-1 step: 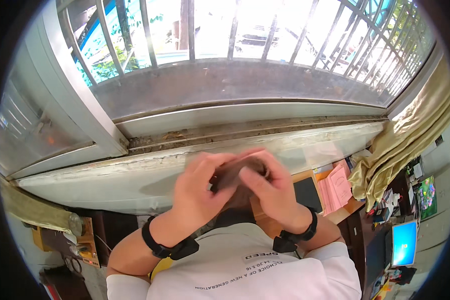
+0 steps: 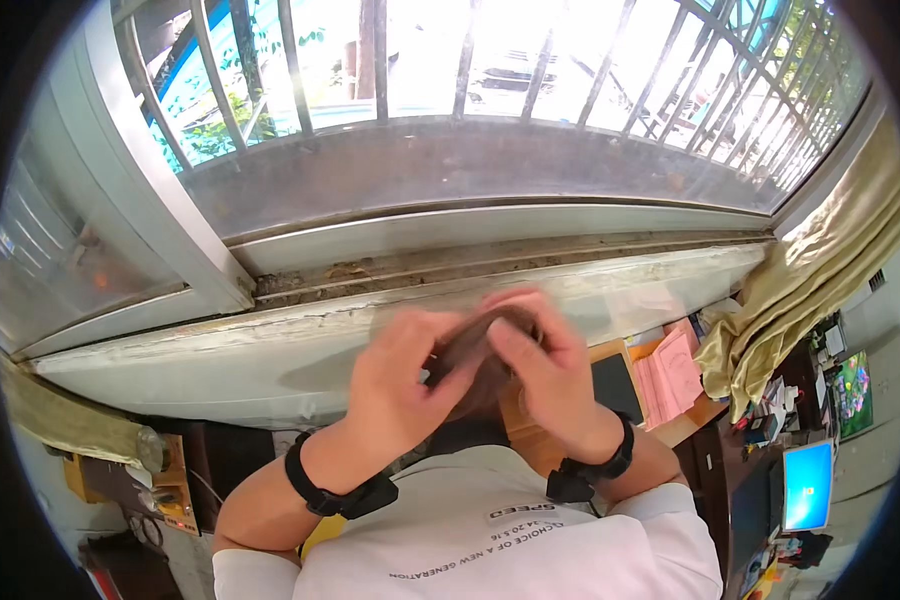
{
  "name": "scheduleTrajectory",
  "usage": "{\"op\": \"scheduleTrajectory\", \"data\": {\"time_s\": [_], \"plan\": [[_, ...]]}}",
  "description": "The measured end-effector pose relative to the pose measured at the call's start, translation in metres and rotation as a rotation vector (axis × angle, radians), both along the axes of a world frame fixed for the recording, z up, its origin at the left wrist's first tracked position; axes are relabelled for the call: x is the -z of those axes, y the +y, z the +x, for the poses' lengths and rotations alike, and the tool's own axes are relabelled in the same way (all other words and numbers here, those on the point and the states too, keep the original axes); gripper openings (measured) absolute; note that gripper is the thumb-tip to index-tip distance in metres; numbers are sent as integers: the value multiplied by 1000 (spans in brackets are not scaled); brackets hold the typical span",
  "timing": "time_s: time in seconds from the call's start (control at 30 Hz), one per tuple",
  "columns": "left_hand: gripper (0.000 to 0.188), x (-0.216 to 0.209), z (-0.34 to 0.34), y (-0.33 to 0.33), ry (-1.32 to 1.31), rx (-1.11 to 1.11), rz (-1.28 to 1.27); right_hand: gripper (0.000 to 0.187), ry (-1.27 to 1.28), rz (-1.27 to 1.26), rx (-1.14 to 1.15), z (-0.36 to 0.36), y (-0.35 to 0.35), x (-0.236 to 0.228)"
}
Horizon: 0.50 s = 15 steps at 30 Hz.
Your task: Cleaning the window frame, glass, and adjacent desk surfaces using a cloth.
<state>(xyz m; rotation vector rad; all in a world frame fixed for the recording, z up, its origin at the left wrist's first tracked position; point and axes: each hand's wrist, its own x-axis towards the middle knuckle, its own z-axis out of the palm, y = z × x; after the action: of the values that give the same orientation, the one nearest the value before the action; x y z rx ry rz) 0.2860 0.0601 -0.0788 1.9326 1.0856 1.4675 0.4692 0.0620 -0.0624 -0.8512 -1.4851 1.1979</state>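
Note:
In front of my chest, both hands are raised close together. My left hand [image 2: 395,385] is closed on one side of a dark brown, cloth-like piece [image 2: 472,350]. My right hand [image 2: 552,375] grips its other side, with the thumb pressed on its face. The piece looks thin and folded between my hands. Motion blurs it and my fingers, so its exact kind does not show. Part of it hangs below my fingers. Each wrist wears a black band with a small dark box.
Ahead runs a white window ledge [image 2: 370,310] with a dirty track, below a barred window [image 2: 470,160]. To the right lie pink papers [image 2: 668,378] beside a dark flat pad [image 2: 618,390]. A yellowish curtain [image 2: 800,270] and a lit blue monitor [image 2: 808,487] stand further right.
My hands and the dark brown piece shift slightly. My right-hand fingers have moved a little upward around it. Both hands keep their hold.

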Motion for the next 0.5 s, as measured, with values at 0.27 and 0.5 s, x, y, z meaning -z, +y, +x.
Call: {"op": "scheduleTrajectory", "data": {"time_s": [0.27,0.5], "plan": [[16,22,10,4,272,175,116,15,141,-193,270,28,40,-4],[18,26,-15,13,426,126,230,17,-251,-1,522,63,92,-16]]}}
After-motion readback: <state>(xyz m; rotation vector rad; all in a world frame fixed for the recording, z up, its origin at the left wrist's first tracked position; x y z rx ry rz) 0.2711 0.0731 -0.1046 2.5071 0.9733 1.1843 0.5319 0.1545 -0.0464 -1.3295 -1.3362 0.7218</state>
